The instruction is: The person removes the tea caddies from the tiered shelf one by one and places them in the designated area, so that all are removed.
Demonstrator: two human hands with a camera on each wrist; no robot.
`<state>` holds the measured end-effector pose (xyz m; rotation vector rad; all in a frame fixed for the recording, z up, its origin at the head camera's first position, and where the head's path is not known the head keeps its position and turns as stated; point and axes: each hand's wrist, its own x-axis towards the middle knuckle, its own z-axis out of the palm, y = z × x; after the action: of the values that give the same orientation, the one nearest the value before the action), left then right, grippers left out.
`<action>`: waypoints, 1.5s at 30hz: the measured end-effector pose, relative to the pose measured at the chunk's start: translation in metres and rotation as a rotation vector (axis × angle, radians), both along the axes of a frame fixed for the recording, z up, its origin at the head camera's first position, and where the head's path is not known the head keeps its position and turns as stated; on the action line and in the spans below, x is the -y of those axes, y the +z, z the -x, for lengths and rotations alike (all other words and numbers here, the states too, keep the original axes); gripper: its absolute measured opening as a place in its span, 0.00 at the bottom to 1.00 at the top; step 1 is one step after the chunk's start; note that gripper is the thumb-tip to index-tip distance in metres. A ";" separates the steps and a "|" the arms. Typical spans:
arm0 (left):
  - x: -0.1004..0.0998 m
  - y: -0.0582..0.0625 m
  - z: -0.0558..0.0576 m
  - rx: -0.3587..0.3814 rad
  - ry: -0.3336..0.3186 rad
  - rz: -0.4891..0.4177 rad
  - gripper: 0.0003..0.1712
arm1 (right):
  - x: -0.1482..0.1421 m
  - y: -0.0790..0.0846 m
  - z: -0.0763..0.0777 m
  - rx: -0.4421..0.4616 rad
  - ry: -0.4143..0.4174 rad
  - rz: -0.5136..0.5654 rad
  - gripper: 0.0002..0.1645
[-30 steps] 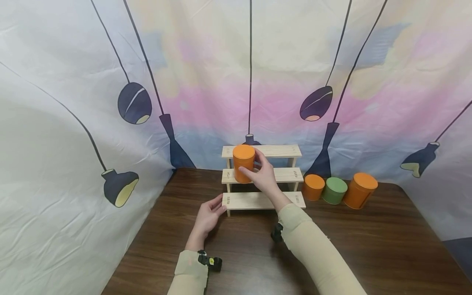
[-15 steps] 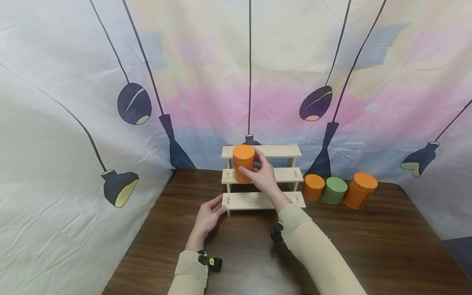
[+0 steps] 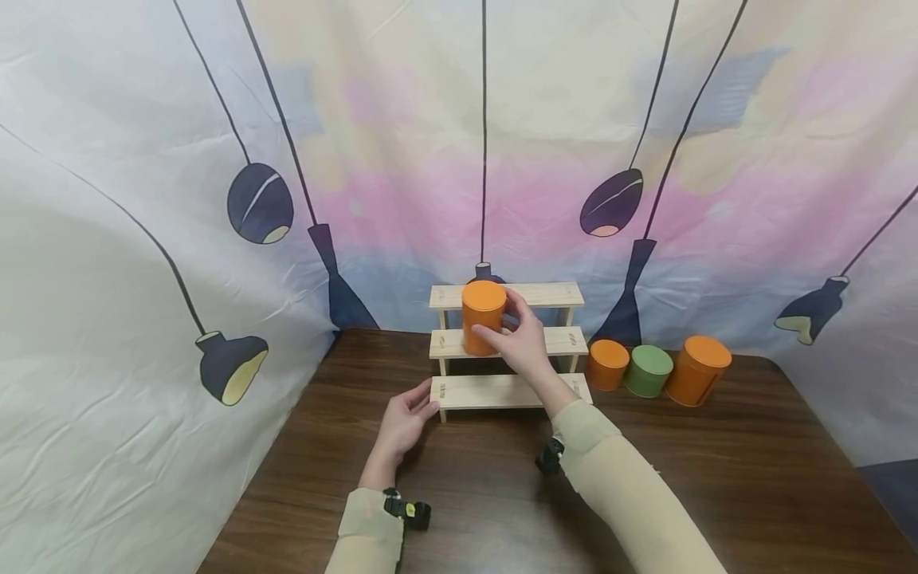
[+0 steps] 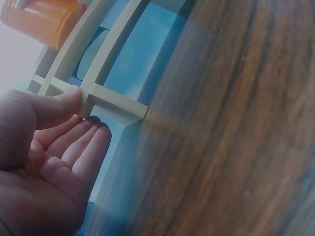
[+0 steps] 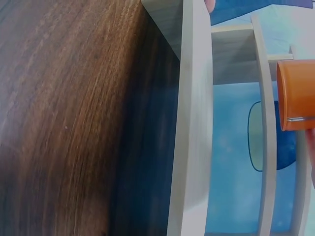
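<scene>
My right hand [image 3: 523, 343] grips a tall orange lidded canister [image 3: 484, 319] by its right side, upright at the middle tier of a three-tier wooden display stand [image 3: 484, 391]. In the right wrist view the canister [image 5: 298, 96] appears at the right edge beside the middle tier, most of the hand being out of frame. My left hand [image 3: 404, 418] holds the left end of the stand's lowest tier. The left wrist view shows its thumb [image 4: 61, 108] on the tier's corner and the other fingers curled just beneath.
Right of the stand, a short orange tin [image 3: 608, 365], a short green tin [image 3: 649, 371] and another tall orange canister [image 3: 699, 371] stand in a row on the dark wooden table [image 3: 488, 494]. A fabric backdrop [image 3: 402, 143] printed with lamps hangs close behind.
The right hand and its canister have shifted slightly to the right along the middle tier. My left hand keeps its hold on the stand.
</scene>
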<state>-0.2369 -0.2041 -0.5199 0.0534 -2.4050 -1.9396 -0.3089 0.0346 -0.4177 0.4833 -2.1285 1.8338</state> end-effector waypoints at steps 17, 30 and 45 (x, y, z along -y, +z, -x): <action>0.000 -0.001 0.000 -0.002 -0.004 -0.008 0.28 | -0.065 0.007 -0.025 -0.025 -0.023 0.058 0.50; -0.001 0.001 0.000 0.007 0.004 0.007 0.29 | -0.170 0.015 -0.058 -0.032 -0.216 0.145 0.52; 0.000 -0.002 0.002 -0.001 -0.006 0.004 0.29 | -0.252 0.002 -0.092 0.017 -0.377 0.198 0.50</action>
<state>-0.2385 -0.2042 -0.5216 0.0453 -2.4111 -1.9359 -0.2165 0.2866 -0.4162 0.0160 -1.8644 1.8019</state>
